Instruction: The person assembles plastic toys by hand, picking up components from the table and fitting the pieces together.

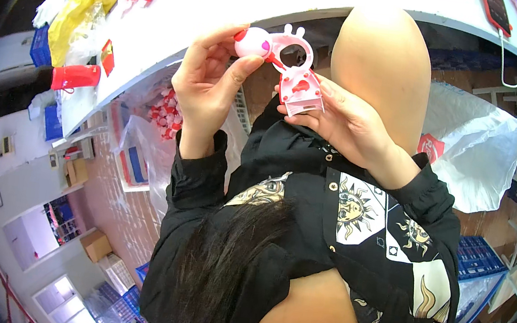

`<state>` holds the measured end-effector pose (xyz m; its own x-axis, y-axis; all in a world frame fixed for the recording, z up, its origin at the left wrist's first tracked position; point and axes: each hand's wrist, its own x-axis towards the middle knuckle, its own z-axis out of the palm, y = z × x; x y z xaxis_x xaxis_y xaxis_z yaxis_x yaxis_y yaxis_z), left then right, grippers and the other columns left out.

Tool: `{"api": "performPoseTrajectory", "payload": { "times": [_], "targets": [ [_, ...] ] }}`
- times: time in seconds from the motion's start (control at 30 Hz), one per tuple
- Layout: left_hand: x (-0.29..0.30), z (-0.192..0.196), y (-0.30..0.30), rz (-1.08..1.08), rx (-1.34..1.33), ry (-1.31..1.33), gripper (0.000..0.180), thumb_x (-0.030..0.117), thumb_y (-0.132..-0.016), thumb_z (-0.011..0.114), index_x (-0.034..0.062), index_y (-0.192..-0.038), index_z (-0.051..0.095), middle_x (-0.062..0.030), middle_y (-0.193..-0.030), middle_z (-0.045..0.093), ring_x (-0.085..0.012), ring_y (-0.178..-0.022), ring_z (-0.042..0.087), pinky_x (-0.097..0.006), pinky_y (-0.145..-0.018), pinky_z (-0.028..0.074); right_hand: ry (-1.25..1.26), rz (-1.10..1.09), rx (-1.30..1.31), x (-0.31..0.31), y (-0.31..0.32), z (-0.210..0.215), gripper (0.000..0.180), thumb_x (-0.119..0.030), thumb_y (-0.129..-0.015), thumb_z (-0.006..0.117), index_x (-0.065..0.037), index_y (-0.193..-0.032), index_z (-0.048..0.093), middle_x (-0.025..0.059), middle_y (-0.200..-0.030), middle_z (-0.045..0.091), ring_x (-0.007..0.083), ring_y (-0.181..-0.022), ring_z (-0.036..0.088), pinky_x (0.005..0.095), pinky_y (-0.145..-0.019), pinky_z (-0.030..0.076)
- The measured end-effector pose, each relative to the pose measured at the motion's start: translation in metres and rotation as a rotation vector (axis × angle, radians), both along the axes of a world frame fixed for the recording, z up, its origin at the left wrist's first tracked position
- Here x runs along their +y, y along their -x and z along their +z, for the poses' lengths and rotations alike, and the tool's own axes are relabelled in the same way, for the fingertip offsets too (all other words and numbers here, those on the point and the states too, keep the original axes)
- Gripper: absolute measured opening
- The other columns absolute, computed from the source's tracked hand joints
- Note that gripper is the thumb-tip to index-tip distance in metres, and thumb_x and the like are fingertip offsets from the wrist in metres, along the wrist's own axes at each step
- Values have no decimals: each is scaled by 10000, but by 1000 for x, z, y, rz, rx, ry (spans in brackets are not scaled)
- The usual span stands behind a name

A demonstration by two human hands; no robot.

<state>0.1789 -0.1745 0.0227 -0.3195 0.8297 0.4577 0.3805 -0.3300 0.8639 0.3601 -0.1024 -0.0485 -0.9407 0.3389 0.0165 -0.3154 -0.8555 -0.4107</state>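
My left hand [208, 74] pinches a rounded pink and white toy head [254, 42] between thumb and fingers. My right hand [348, 122] holds the pink plastic toy body [300, 86], which has a ring-shaped top with two small ears and a red patch on its front. The head piece touches the ring at a red joint. Both hands are raised in front of my chest, just below the edge of the white table [226, 2]. Black sleeves cover both forearms.
On the table lie a yellow bag [80, 7], a red cylinder [75, 77], small red and pink parts and a phone [499, 11] with a white cable. A clear bag of red and white pieces [164, 111] sits under the table. A white plastic bag [473, 149] is at right, blue crates [476, 256] below it.
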Motion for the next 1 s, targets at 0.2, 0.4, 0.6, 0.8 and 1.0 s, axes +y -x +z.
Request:
{"api": "performPoseTrajectory", "payload": {
  "times": [0.2,0.4,0.6,0.8,1.0],
  "targets": [
    [0,-4,0,21,9,-14,400,-96,-800,652,-86,-1175,512,-121,-1013,607,-154,-907,611,-260,-827,500,8,-3,-2,0,-1,2,456,-247,-994,392,15,-1364,338,143,-1260,516,229,-1122,543,359,-968,424],
    [0,5,-7,-8,-151,23,399,-78,-786,677,-68,-1152,517,-133,-1051,607,-162,-909,618,-270,-835,503,-59,-6,-23,1,0,2,534,-327,-983,400,52,-1353,328,190,-1312,467,259,-1169,517,348,-985,415],
    [1,2,-5,-36,47,56,425,-67,-761,707,-56,-1145,526,-137,-1070,610,-161,-878,627,-270,-820,506,-59,2,-27,1,-1,2,550,-333,-980,408,58,-1357,322,183,-1315,466,261,-1174,513,347,-992,411],
    [-1,1,-11,-58,46,156,399,-50,-772,705,-61,-1137,543,-121,-1001,640,-129,-855,625,-251,-790,508,-8,-7,-9,0,-2,4,451,-249,-983,432,20,-1340,377,125,-1281,505,193,-1137,516,346,-984,413],
    [3,-1,-16,-51,6,161,387,-36,-780,706,-53,-1135,553,-91,-930,656,-100,-808,622,-220,-743,509,-23,-31,-14,0,-1,1,463,-258,-977,453,20,-1339,372,118,-1276,508,188,-1147,509,342,-985,413]
  ]
}}
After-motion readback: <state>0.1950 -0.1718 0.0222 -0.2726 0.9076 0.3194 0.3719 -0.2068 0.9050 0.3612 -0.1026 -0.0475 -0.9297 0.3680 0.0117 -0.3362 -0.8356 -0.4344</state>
